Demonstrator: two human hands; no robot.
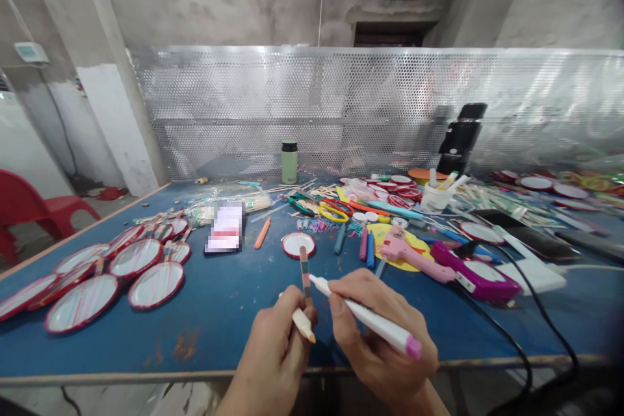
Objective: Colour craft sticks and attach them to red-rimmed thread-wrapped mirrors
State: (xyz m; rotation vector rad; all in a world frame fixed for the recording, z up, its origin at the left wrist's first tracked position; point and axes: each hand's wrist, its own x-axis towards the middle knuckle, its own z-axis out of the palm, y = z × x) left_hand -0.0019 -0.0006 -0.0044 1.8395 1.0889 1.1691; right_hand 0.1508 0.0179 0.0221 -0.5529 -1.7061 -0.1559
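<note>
So, both hands sit low at the near edge of the tabletop (219, 312), close together w/ knuckles almost meeting. The left hand (275, 351) is closed on a thin stick (305, 270), pinched low btwn thumb & fingers so it stands about upright over the blue surface; probably held that way to leave the upper length bare & steady. The same hand also tucks a cream pen (303, 324), orange tip pointing right, prob. parked there to stay within reach. The right hand (380, 344) is wrapped on a white marker (361, 315) in a writing grip, pink end trailing out to the right, nib up against the stick's side. Wrists angle inward, approx. mirrored. Red-rimmed discs (146, 283) lie spread out to the left, a pink glue gun (409, 250) & a purple glue gun (478, 276) to the right, well apart from the hands.
</note>
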